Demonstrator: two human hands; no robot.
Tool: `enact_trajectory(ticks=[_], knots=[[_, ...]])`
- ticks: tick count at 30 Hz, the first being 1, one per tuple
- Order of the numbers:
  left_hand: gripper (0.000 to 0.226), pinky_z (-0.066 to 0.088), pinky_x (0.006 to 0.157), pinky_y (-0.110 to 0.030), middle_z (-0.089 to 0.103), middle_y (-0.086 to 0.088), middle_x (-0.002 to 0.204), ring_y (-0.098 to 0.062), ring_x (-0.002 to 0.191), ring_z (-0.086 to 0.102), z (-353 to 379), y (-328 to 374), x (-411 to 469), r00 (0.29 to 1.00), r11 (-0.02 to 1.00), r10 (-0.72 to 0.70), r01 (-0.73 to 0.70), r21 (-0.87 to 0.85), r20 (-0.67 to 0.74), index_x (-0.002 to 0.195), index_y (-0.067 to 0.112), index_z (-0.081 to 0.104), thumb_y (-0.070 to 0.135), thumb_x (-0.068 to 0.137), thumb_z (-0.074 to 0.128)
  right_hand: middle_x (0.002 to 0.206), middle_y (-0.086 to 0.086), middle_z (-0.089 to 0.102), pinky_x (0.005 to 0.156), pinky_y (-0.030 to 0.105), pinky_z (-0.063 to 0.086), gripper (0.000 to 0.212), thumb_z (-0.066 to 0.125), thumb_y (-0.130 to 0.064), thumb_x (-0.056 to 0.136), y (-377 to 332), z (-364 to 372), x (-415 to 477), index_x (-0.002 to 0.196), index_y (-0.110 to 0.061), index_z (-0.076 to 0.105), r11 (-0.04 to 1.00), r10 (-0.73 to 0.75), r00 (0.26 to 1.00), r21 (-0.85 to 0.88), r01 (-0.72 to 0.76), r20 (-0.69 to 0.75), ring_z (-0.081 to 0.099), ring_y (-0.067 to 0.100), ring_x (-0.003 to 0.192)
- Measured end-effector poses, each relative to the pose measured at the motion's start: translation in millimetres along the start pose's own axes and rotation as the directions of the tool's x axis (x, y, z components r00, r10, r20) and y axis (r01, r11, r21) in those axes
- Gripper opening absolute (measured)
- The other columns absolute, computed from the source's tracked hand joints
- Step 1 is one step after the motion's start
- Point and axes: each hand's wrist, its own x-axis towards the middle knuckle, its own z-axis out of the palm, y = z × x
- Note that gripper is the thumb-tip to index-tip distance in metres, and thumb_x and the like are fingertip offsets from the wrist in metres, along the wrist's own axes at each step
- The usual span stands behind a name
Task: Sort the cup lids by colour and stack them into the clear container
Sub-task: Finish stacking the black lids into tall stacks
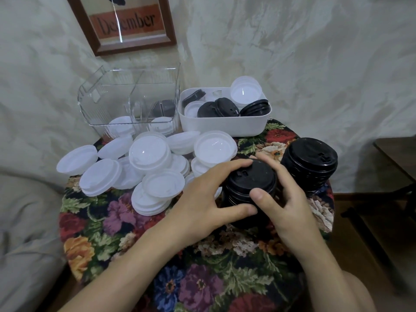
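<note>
Left hand [202, 195] and right hand [290, 206] curled round the near black lid stack [254, 176]; framed print [128, 22] lettered "December".

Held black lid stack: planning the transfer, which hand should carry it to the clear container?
Likely left: the left hand grips the black lid stack and the clear container stands rear left; the right hand would cross.
</note>
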Motion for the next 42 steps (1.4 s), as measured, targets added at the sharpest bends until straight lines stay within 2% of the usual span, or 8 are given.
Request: enact_trajectory(ticks=[4, 8, 13, 16, 23, 29, 35, 42], knots=[[0.089, 0.042, 0.113, -0.027, 0.056, 0.026, 0.143, 0.003, 0.135, 0.051, 0.3, -2.6, 0.5, 1.0, 0.999, -0.026, 0.026, -0.031, -0.005, 0.15, 0.053, 0.035, 0.042, 0.078, 0.087, 0.131, -0.024, 0.065, 0.093, 0.01, 0.047, 0.063, 0.072, -0.042, 0.082, 0.2, -1.4, -3.3, 0.14, -0.024, 0.056, 0.999, -0.002, 1.0, 0.053, 0.003, -0.013, 0.061, -0.001, 0.123], [0.095, 0.04, 0.112, -0.019, 0.054, 0.026, 0.145, 0.007, 0.135, 0.048, 2.4, -3.2, 0.4, 0.999, 0.999, -0.047, 0.046, -0.019, -0.017, 0.155, 0.044, 0.034, 0.047, 0.076, 0.086, 0.129, -0.02, 0.067, 0.094, 0.014, 0.049, 0.056, 0.077, -0.028, 0.084, -1.5, -7.4, -2.6, 0.137, -0.028, 0.058, 0.999, 0.033, 0.999, 0.015, -0.034, 0.028, 0.063, 0.002, 0.122], [0.095, 0.037, 0.114, -0.02, 0.053, 0.029, 0.146, 0.01, 0.137, 0.045, 1.9, -4.7, 0.3, 0.998, 0.997, -0.061, 0.061, -0.038, 0.004, 0.156, 0.043, 0.036, 0.048, 0.076, 0.087, 0.125, -0.025, 0.067, 0.093, 0.01, 0.047, 0.055, 0.076, -0.03, 0.083, -5.0, -13.2, 0.2, 0.134, -0.036, 0.057, 0.997, 0.048, 0.997, -0.068, -0.044, 0.064, 0.063, -0.002, 0.119], [0.098, 0.033, 0.113, -0.013, 0.051, 0.032, 0.146, 0.014, 0.137, 0.041, -0.8, -6.6, 0.1, 0.997, 0.997, -0.074, 0.075, -0.012, 0.013, 0.155, 0.049, 0.032, 0.051, 0.074, 0.087, 0.136, -0.031, 0.059, 0.1, 0.012, 0.045, 0.068, 0.075, -0.037, 0.083, -6.0, -14.9, 0.6, 0.145, -0.042, 0.049, 0.994, 0.074, 0.992, -0.094, -0.064, 0.103, 0.056, -0.006, 0.127], [0.084, 0.04, 0.116, -0.04, 0.059, 0.032, 0.137, 0.007, 0.133, 0.05, -3.4, -6.7, 0.1, 0.994, 0.995, -0.102, 0.103, -0.017, 0.048, 0.147, 0.048, 0.046, 0.051, 0.075, 0.087, 0.13, -0.024, 0.065, 0.099, 0.016, 0.046, 0.065, 0.073, -0.049, 0.078, -8.6, -16.0, 6.5, 0.139, -0.04, 0.053, 0.99, 0.094, 0.983, -0.117, -0.075, 0.158, 0.061, 0.001, 0.123], [0.086, 0.039, 0.117, -0.044, 0.06, 0.024, 0.14, -0.001, 0.136, 0.052, -4.8, -11.8, 1.4, 0.989, 0.989, -0.126, 0.132, -0.071, 0.079, 0.147, 0.046, 0.046, 0.053, 0.072, 0.086, 0.131, -0.025, 0.064, 0.101, 0.018, 0.048, 0.065, 0.076, -0.034, 0.084, -6.9, -16.3, 11.0, 0.143, -0.038, 0.05, 0.988, 0.13, 0.968, -0.105, -0.109, 0.214, 0.061, 0.002, 0.125], [0.083, 0.04, 0.116, -0.045, 0.06, 0.023, 0.14, -0.002, 0.135, 0.052, -6.3, -11.4, 2.5, 0.987, 0.987, -0.127, 0.135, -0.082, 0.1, 0.146, 0.047, 0.047, 0.05, 0.073, 0.086, 0.135, -0.023, 0.062, 0.102, 0.018, 0.047, 0.071, 0.078, -0.032, 0.083, -6.3, -21.8, 12.7, 0.147, -0.036, 0.047, 0.984, 0.15, 0.954, -0.133, -0.118, 0.258, 0.059, 0.002, 0.127], [0.081, 0.039, 0.117, -0.043, 0.061, 0.026, 0.138, 0.001, 0.134, 0.053, -4.3, -12.3, 0.0, 0.988, 0.987, -0.129, 0.136, -0.089, 0.08, 0.145, 0.048, 0.048, 0.041, 0.075, 0.089, 0.131, -0.028, 0.062, 0.101, 0.014, 0.045, 0.066, 0.078, -0.037, 0.085, -5.0, -11.5, 1.6, 0.144, -0.039, 0.048, 0.982, 0.152, 0.975, -0.134, -0.131, 0.161, 0.057, -0.004, 0.126]])
